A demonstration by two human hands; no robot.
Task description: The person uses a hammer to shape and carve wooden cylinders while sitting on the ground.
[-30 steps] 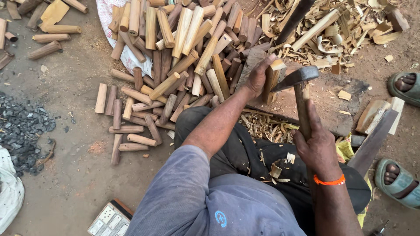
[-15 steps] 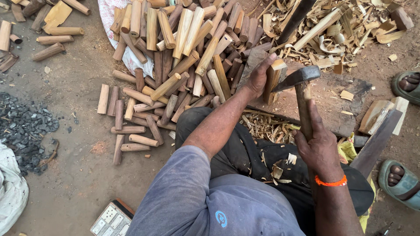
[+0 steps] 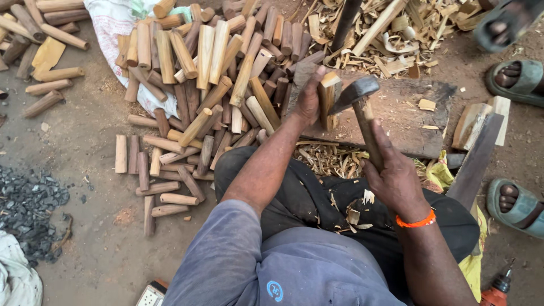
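My left hand (image 3: 309, 99) holds a short pale wooden block (image 3: 327, 96) upright on a dark wooden chopping plank (image 3: 408, 119). My right hand (image 3: 394, 175), with an orange band at the wrist, grips the wooden handle of a small adze-like axe (image 3: 358, 93). Its dark metal head rests against the top right side of the block. A large pile of short round wood pieces (image 3: 204, 73) lies just left of my left hand.
Wood shavings and offcuts (image 3: 385, 34) cover the ground beyond the plank. A flat dark blade (image 3: 475, 161) lies at the right beside feet in green sandals (image 3: 518, 207). Dark gravel (image 3: 28, 207) lies at left, an orange drill (image 3: 497, 289) at bottom right.
The axe head has stayed against the block with only slight shifts. Both hands keep their grip. A sandalled foot has come into view at the top right.
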